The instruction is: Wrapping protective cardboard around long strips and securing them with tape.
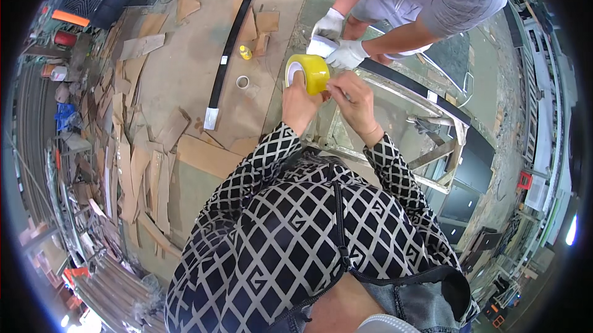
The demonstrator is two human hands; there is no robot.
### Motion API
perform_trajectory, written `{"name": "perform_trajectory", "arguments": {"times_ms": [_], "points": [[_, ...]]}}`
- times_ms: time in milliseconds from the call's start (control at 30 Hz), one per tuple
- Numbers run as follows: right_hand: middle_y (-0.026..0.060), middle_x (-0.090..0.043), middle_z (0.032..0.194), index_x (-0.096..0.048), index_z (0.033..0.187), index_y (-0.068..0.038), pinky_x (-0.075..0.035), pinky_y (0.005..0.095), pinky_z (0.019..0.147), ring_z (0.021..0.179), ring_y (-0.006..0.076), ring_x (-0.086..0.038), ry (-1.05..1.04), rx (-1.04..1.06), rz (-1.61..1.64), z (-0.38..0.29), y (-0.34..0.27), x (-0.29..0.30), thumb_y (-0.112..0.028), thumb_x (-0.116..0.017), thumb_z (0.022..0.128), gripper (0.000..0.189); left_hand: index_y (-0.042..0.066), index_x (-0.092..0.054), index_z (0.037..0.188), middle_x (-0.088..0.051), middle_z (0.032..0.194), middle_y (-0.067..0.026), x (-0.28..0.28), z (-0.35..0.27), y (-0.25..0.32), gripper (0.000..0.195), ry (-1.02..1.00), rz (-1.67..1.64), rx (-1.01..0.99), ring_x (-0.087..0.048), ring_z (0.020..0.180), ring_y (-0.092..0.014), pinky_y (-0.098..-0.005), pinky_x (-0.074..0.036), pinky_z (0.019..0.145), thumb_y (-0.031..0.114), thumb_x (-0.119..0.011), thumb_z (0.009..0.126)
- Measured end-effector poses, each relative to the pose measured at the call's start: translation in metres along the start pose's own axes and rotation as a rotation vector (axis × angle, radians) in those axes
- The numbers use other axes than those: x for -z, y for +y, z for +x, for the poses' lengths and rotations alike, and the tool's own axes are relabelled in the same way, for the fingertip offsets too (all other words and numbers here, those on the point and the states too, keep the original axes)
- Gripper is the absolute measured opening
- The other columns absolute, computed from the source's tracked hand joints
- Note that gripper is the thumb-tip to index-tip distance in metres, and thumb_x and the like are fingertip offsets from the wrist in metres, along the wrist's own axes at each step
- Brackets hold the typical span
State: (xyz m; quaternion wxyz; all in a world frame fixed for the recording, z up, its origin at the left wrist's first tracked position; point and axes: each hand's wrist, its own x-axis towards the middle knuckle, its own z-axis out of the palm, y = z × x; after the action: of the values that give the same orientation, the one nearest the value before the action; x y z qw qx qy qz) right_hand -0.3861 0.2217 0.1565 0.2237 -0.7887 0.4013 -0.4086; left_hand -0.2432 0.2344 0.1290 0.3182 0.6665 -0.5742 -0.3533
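A wide roll of yellowish packing tape (318,73) is gripped in my left hand (300,104), with fingers through its white core. At the roll's right edge, my right hand (356,101) pinches the tape with thumb and forefinger; how much tape has come loose is too small to tell. Just beyond the roll, a co-worker's gloved hands (347,53) hold a white wrapping sheet (322,47) around the near end of a long black strip (398,76). That strip rests along a pale work frame (435,161) and bears a small white label.
Another black strip (236,32) with a white-wrapped end lies on the floor sheet to the left. Near it are a yellow bottle (245,52) and a tape core (242,82). Cardboard scraps (139,157) litter the left side. Dark panels (470,166) stand behind the frame.
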Motion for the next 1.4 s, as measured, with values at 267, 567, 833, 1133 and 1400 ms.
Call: {"name": "perform_trajectory", "arguments": {"times_ms": [267, 567, 833, 1133, 1400], "points": [[0.0046, -0.058, 0.076, -0.053, 0.093, -0.001, -0.046, 0.0236, 0.057, 0.066, 0.0080, -0.056, 0.062, -0.645, 0.581, 0.000, 0.009, -0.037, -0.002, -0.065, 0.078, 0.019, 0.001, -0.038, 0.101, -0.059, 0.078, -0.0274, 0.014, -0.002, -0.028, 0.045, 0.083, -0.075, -0.075, -0.058, 0.076, -0.046, -0.0501, -0.045, 0.065, 0.013, -0.070, 0.072], [0.0091, -0.057, 0.068, -0.055, 0.091, 0.000, -0.045, 0.0304, 0.048, 0.051, 0.0160, -0.055, -0.148, -0.907, 0.256, -0.001, 0.030, -0.064, -0.001, -0.064, 0.076, 0.017, -0.003, -0.043, 0.100, -0.060, 0.083, -0.0268, -0.004, -0.012, -0.067, 0.046, -0.100, -0.195, 0.123, -0.060, 0.081, -0.042, -0.0455, -0.047, 0.068, 0.020, -0.070, 0.071], [0.0123, -0.057, 0.074, -0.062, 0.078, -0.003, -0.045, 0.0354, 0.059, 0.064, 0.0280, -0.057, -0.214, -0.464, -0.150, 0.014, 0.048, -0.095, -0.002, -0.061, 0.073, 0.005, -0.007, -0.050, 0.094, -0.062, 0.081, -0.0245, -0.013, 0.025, -0.098, 0.056, -0.170, -0.199, 0.279, -0.061, 0.082, -0.039, -0.0436, -0.049, 0.070, 0.033, -0.076, 0.064], [0.0036, -0.052, 0.068, -0.063, 0.079, -0.001, -0.042, 0.0259, 0.054, 0.058, 0.0110, -0.051, -0.050, -0.624, 0.002, 0.042, 0.093, -0.087, -0.002, -0.064, 0.078, 0.002, -0.007, -0.054, 0.098, -0.065, 0.080, -0.0201, -0.019, 0.057, -0.119, 0.074, -0.442, -0.348, 0.444, -0.064, 0.072, -0.035, -0.0396, -0.050, 0.066, 0.058, -0.072, 0.065], [0.0033, -0.063, 0.071, -0.065, 0.079, 0.002, -0.043, 0.0224, 0.059, 0.064, 0.0077, -0.054, -0.115, -0.767, 0.131, 0.052, 0.221, -0.091, -0.004, -0.067, 0.076, 0.007, -0.007, -0.053, 0.100, -0.063, 0.090, -0.0221, -0.049, 0.094, -0.095, 0.064, -0.201, -0.289, 0.252, -0.063, 0.087, -0.034, -0.0389, -0.049, 0.074, 0.041, -0.074, 0.062]]}}
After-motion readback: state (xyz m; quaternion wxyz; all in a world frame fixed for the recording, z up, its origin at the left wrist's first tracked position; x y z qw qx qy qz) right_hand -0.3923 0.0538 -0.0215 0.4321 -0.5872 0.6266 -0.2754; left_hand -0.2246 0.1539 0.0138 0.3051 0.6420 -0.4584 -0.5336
